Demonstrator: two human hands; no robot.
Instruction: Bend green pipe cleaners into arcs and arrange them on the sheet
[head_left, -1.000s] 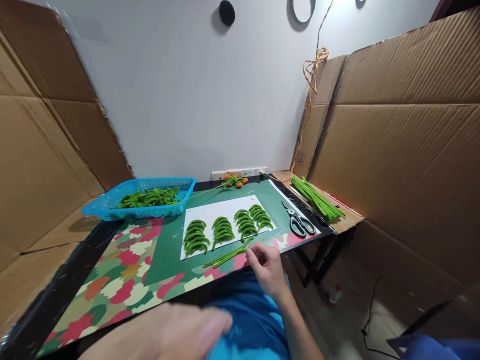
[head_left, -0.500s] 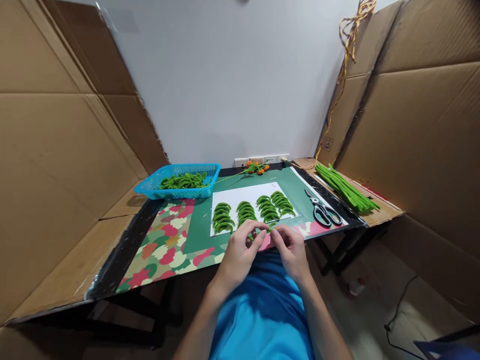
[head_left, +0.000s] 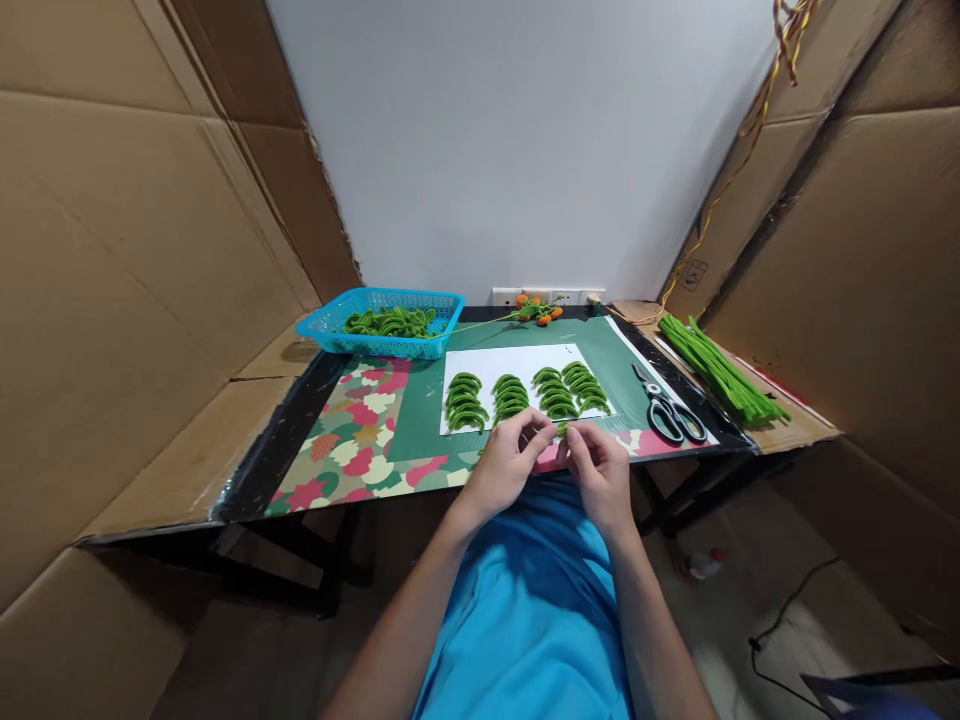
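Note:
A small piece of fuzzy green pipe cleaner [head_left: 562, 428] is pinched between my two hands at the front edge of the table. My left hand [head_left: 510, 460] closes on its left end with thumb and forefinger. On the right end, the fingertips of my right hand [head_left: 602, 468] are also closed. The hands partly hide the piece. Just beyond them lies a white sheet [head_left: 487, 362] bearing several columns of curved green pipe cleaner pieces [head_left: 466, 402], set one below another like arcs.
A blue plastic basket [head_left: 307, 326] of green pieces [head_left: 390, 322] stands back left. Scissors [head_left: 671, 412] and a bundle of straight green pipe cleaners [head_left: 720, 370] lie at right. Orange flowers [head_left: 538, 311] on a green stem rest at the back. Cardboard walls [head_left: 150, 230] flank the table.
The view has tilted down and turned slightly left, so the table sits higher and farther right. Both hands stay close together, pinching the green piece, with a slight shift of the fingers.

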